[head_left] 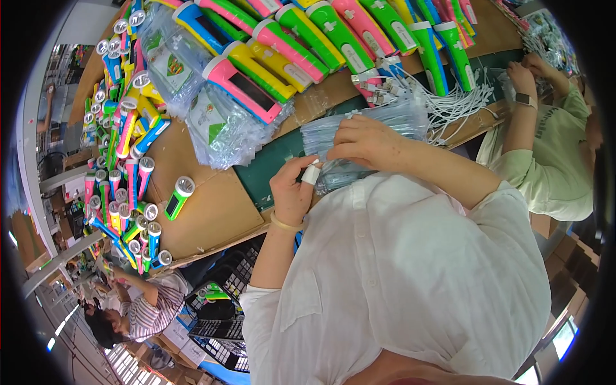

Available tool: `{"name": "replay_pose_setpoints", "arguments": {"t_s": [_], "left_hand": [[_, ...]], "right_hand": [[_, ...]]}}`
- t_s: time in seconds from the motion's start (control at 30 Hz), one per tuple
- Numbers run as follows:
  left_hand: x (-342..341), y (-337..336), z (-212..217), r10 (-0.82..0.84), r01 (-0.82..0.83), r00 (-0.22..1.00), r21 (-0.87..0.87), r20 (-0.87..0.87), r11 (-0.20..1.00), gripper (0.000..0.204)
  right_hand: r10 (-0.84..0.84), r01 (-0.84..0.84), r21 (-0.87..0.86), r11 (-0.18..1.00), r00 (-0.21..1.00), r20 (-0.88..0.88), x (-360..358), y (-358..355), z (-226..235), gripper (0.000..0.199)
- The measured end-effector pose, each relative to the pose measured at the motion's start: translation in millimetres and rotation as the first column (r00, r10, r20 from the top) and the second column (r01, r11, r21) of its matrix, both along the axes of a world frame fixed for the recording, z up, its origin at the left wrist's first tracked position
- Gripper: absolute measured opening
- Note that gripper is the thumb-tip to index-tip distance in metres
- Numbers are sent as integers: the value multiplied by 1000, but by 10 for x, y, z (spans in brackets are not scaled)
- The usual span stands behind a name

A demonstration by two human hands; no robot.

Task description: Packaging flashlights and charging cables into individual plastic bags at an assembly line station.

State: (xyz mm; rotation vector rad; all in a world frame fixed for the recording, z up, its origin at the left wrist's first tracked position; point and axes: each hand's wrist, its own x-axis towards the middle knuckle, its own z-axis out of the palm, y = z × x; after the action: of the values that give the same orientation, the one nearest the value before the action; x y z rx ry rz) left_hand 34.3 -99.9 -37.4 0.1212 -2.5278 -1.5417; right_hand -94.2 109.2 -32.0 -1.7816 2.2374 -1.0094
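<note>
My left hand (292,192) is closed, thumb and forefinger drawn together, with white tape (311,174) round one digit. A tiny white bit shows at its fingertips, too small to name. Close by on the right, my right hand (366,142) is closed too, fingers curled down over a stack of clear plastic bags (401,120). What its fingertips grip is hidden. More clear plastic lies just below both hands, against my white shirt. Beyond the stack are white charging cables (459,109) in a tangle and a cluster of white plugs (385,90).
Rows of coloured flashlights (282,48) line the far side; more crowd the left, and one green flashlight (179,197) lies apart on cardboard (218,205). Bagged pieces (221,128) lie between. A co-worker (539,141) sits at right, another (151,301) lower left beside black crates (221,321).
</note>
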Motion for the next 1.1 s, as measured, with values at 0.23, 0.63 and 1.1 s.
{"name": "replay_pose_setpoints", "arguments": {"t_s": [0.23, 0.63, 1.1], "left_hand": [[-93, 105, 74, -261, 183, 945, -343, -197, 921, 17], [-195, 233, 239, -547, 497, 793, -233, -270, 836, 28], [-148, 188, 192, -531, 508, 803, -155, -272, 847, 36]], "right_hand": [[-6, 13, 84, 996, 996, -84, 38, 118, 5, 12], [-839, 958, 269, 97, 224, -496, -1198, 1720, -67, 79], [-279, 297, 112, 948, 612, 740, 1, 480, 682, 63]]}}
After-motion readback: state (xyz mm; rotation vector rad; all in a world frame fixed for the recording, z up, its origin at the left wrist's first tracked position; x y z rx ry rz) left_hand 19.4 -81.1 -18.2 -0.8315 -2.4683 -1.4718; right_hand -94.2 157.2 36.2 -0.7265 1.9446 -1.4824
